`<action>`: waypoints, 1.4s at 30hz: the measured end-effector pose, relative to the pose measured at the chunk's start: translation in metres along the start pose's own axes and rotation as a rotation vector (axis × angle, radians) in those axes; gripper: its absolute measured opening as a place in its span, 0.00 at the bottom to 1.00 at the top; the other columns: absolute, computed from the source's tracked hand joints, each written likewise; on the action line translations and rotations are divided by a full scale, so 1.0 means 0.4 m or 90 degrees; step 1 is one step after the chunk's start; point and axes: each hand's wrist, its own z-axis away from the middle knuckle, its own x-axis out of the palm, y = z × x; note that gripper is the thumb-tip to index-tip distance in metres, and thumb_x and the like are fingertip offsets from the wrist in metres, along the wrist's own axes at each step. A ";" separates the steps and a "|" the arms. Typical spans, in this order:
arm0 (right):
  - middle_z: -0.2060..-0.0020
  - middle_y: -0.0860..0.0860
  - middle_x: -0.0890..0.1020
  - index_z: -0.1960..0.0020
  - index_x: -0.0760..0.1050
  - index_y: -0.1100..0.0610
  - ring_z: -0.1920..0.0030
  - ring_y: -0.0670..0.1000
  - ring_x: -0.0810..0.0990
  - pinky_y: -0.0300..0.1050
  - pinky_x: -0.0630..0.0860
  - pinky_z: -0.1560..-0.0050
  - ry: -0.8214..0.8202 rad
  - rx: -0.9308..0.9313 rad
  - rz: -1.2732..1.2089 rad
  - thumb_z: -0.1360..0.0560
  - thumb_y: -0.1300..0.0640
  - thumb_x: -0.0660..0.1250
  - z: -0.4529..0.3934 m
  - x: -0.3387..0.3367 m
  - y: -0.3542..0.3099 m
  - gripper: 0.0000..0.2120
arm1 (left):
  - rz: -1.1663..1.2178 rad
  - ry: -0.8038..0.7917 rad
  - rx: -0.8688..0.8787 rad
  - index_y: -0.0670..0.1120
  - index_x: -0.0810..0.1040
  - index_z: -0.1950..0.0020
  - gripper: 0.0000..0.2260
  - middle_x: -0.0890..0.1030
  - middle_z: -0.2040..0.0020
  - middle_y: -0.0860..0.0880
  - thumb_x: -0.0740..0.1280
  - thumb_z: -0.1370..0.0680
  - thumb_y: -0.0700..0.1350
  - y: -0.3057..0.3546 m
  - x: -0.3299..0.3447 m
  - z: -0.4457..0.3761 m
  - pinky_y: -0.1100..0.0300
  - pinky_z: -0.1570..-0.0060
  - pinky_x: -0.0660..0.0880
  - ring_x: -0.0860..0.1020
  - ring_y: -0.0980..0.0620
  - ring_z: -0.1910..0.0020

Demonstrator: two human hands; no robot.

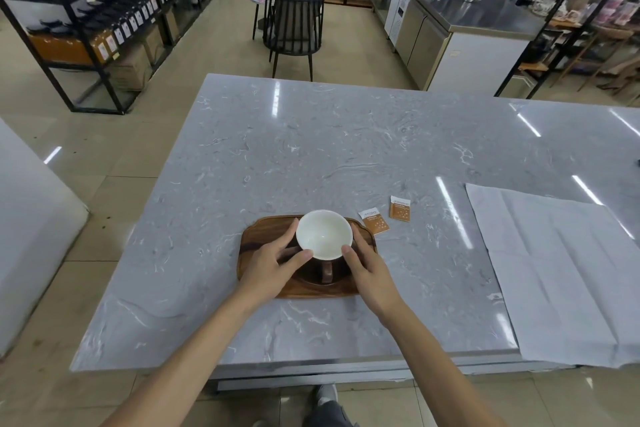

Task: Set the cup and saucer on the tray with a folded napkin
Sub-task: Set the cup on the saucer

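Fingers of both hands are being curved around the white cup [324, 234], which is being held between them above a dark wooden saucer [320, 277]. The left hand [273, 262] is being pressed to the cup's left side, thumb at the near rim, so that grip is partly closed around the wall. The right hand [367, 263] is being kept on the right side, its thumb tip at the near rim, the fingers hidden behind the cup. The cup's inside is being shown empty and white; a brown handle is being seen below it, pointing toward the person. Whether the cup is touching the saucer cannot be told. The saucer is being carried by a wooden tray [258, 243] near the desk's [311, 149] front edge. Two orange sachets [387, 217] are lying just right of the tray. A large unfolded white napkin [561, 274] is being spread over the desk's right end.
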 end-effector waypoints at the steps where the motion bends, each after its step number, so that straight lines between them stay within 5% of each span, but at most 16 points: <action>1: 0.33 0.33 0.74 0.21 0.62 0.40 0.36 0.29 0.70 0.28 0.67 0.38 -0.002 0.001 -0.003 0.16 0.44 0.60 0.000 -0.001 0.000 0.24 | -0.001 -0.002 0.001 0.60 0.59 0.21 0.33 0.75 0.28 0.58 0.71 0.23 0.56 -0.001 0.000 0.000 0.64 0.36 0.68 0.75 0.61 0.33; 5: 0.31 0.37 0.74 0.21 0.62 0.40 0.30 0.41 0.69 0.40 0.66 0.32 -0.004 0.008 -0.014 0.17 0.43 0.60 -0.001 -0.004 0.002 0.25 | 0.007 0.005 0.001 0.62 0.60 0.21 0.33 0.76 0.31 0.62 0.71 0.23 0.57 -0.003 0.002 -0.001 0.65 0.36 0.69 0.76 0.64 0.35; 9: 0.30 0.36 0.74 0.23 0.63 0.37 0.31 0.38 0.70 0.39 0.67 0.32 -0.021 0.015 -0.031 0.17 0.43 0.61 -0.003 -0.011 0.006 0.24 | 0.032 0.017 -0.005 0.68 0.64 0.25 0.32 0.74 0.40 0.77 0.73 0.25 0.57 -0.004 -0.001 0.002 0.66 0.38 0.71 0.76 0.73 0.41; 13: 0.37 0.26 0.75 0.23 0.64 0.36 0.37 0.25 0.70 0.30 0.67 0.40 -0.024 0.017 -0.033 0.17 0.43 0.61 -0.003 -0.011 0.008 0.23 | 0.037 0.014 -0.007 0.70 0.64 0.26 0.31 0.73 0.41 0.79 0.74 0.25 0.56 -0.003 -0.002 0.003 0.70 0.42 0.71 0.76 0.74 0.42; 17: 0.37 0.32 0.79 0.25 0.66 0.37 0.36 0.30 0.73 0.30 0.70 0.39 -0.035 0.021 -0.059 0.17 0.46 0.62 -0.002 -0.019 0.002 0.21 | 0.021 0.024 -0.005 0.64 0.63 0.23 0.31 0.71 0.40 0.79 0.72 0.23 0.54 -0.001 0.003 0.010 0.66 0.39 0.71 0.76 0.77 0.45; 20: 0.36 0.34 0.80 0.26 0.70 0.41 0.34 0.33 0.74 0.32 0.72 0.37 -0.032 0.011 -0.081 0.17 0.48 0.63 0.002 -0.037 -0.006 0.20 | 0.003 0.052 0.002 0.63 0.62 0.22 0.31 0.74 0.36 0.71 0.70 0.22 0.53 0.012 -0.004 0.021 0.62 0.37 0.72 0.77 0.74 0.45; 24: 0.35 0.44 0.81 0.29 0.74 0.49 0.35 0.44 0.79 0.44 0.76 0.35 0.011 -0.007 -0.054 0.17 0.52 0.65 0.029 -0.079 0.009 0.17 | -0.118 0.114 0.080 0.54 0.61 0.20 0.30 0.68 0.24 0.51 0.68 0.20 0.49 0.029 -0.016 0.035 0.70 0.44 0.75 0.75 0.54 0.33; 27: 0.38 0.45 0.82 0.32 0.77 0.51 0.40 0.45 0.82 0.50 0.79 0.38 0.011 -0.012 0.028 0.17 0.52 0.64 0.062 -0.131 0.034 0.15 | -0.264 0.162 0.178 0.50 0.64 0.21 0.26 0.66 0.22 0.48 0.65 0.19 0.49 0.056 -0.011 0.050 0.47 0.29 0.70 0.65 0.47 0.24; 28: 0.38 0.46 0.83 0.33 0.77 0.52 0.41 0.46 0.82 0.51 0.80 0.38 0.006 -0.007 0.049 0.17 0.52 0.64 0.075 -0.152 0.045 0.14 | -0.297 0.183 0.209 0.49 0.65 0.21 0.25 0.67 0.22 0.48 0.63 0.19 0.50 0.070 -0.003 0.056 0.46 0.27 0.67 0.65 0.48 0.23; 31: 0.40 0.46 0.83 0.36 0.80 0.52 0.45 0.42 0.82 0.42 0.79 0.42 0.003 -0.001 0.091 0.17 0.53 0.64 0.114 -0.229 0.079 0.12 | -0.370 0.202 0.291 0.48 0.69 0.24 0.24 0.72 0.25 0.49 0.60 0.20 0.50 0.115 0.054 0.068 0.57 0.27 0.61 0.65 0.49 0.23; 34: 0.40 0.45 0.82 0.38 0.81 0.50 0.46 0.37 0.80 0.26 0.73 0.50 0.008 0.011 0.123 0.17 0.54 0.65 0.157 -0.320 0.113 0.11 | -0.354 0.168 0.337 0.50 0.70 0.24 0.22 0.73 0.26 0.53 0.61 0.20 0.48 0.152 0.159 0.075 0.59 0.30 0.65 0.63 0.51 0.22; 42: 0.41 0.47 0.81 0.40 0.81 0.51 0.46 0.32 0.77 0.24 0.72 0.51 0.063 -0.001 0.188 0.17 0.57 0.63 0.282 -0.584 0.231 0.10 | -0.365 -0.012 0.358 0.49 0.78 0.30 0.19 0.78 0.31 0.53 0.69 0.21 0.42 0.196 0.515 0.073 0.53 0.28 0.67 0.65 0.51 0.23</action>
